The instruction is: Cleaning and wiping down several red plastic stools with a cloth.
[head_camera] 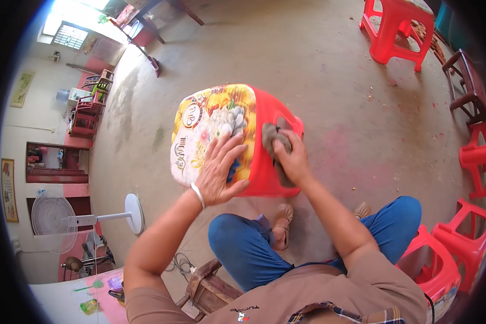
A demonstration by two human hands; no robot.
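Observation:
Before me a red plastic stool (247,190) stands tilted on the concrete floor, its seat facing left. The seat (188,156) carries a printed picture of flowers and some writing. My left hand (222,170) lies flat on the seat with its fingers spread, a pale bangle at the wrist. In my right hand (293,156) is a bunched grey-brown cloth (272,139), pressed to the stool's red side by the opening between the legs. Part of the cloth hangs below my fingers.
A white pedestal fan (105,218) stands at left. Beneath me is a wooden seat (212,287). More red stools (401,34) stand at upper right and along the right edge, near a dark wooden stool (465,87). A broom (154,67) leans near a table at upper left.

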